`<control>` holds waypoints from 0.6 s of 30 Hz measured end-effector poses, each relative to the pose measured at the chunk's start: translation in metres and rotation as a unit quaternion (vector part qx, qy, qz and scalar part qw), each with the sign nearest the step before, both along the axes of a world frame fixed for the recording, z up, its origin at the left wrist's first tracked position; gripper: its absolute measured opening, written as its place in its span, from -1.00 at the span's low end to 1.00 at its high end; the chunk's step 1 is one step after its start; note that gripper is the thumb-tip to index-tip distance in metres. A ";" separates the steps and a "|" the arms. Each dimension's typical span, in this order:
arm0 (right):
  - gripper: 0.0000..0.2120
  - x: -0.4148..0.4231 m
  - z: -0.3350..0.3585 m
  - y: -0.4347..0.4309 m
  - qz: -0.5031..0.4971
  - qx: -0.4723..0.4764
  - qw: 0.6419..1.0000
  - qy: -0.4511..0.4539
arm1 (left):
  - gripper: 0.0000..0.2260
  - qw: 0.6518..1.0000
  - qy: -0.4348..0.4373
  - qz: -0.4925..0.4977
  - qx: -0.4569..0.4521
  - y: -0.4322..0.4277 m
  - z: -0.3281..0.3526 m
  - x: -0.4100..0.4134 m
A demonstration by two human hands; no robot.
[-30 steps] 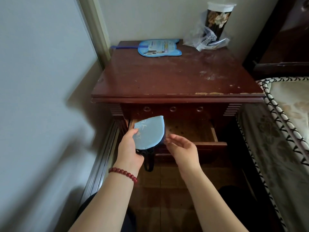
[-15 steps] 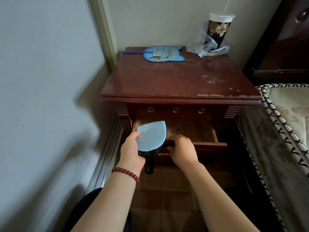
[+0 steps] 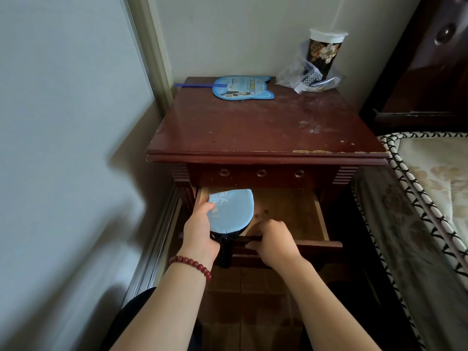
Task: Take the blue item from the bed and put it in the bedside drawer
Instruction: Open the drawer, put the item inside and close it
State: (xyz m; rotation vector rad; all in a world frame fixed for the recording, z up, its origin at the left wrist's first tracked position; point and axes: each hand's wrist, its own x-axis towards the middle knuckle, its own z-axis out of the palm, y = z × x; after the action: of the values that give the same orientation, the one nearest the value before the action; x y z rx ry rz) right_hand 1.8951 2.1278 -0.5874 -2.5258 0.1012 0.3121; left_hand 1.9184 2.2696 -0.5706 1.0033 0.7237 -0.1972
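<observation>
While left hand (image 3: pixel 200 234) grips blue item (image 3: pixel 231 211), writing unreadable

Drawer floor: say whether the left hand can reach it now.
Probably yes: the drawer stands open, its floor uncovered beside the left hand, which holds the blue item; the right hand holds only the front edge.

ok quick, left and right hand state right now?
Left hand: closed on the blue item, holding it over the open drawer.
Right hand: closed on the drawer front, gripping its top edge.
</observation>
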 end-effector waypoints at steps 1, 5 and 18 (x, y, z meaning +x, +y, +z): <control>-0.84 -0.001 -0.001 -0.001 0.006 0.002 1.000 0.003 | -0.77 1.000 -0.001 -0.002 0.004 -0.001 -0.001 0.002; -0.80 -0.007 -0.002 -0.001 0.004 0.008 1.000 0.007 | -0.78 1.000 0.003 -0.001 0.006 -0.004 -0.009 0.006; -0.28 0.002 0.010 -0.042 -0.121 0.502 0.844 0.144 | -0.85 0.999 -0.016 -0.037 0.020 -0.021 -0.016 0.020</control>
State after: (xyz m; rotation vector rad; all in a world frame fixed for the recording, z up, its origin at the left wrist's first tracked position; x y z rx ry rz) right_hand 1.8969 2.0859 -0.5776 -1.3909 0.2854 0.4814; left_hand 1.9380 2.2489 -0.5870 1.0706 0.6649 -0.2309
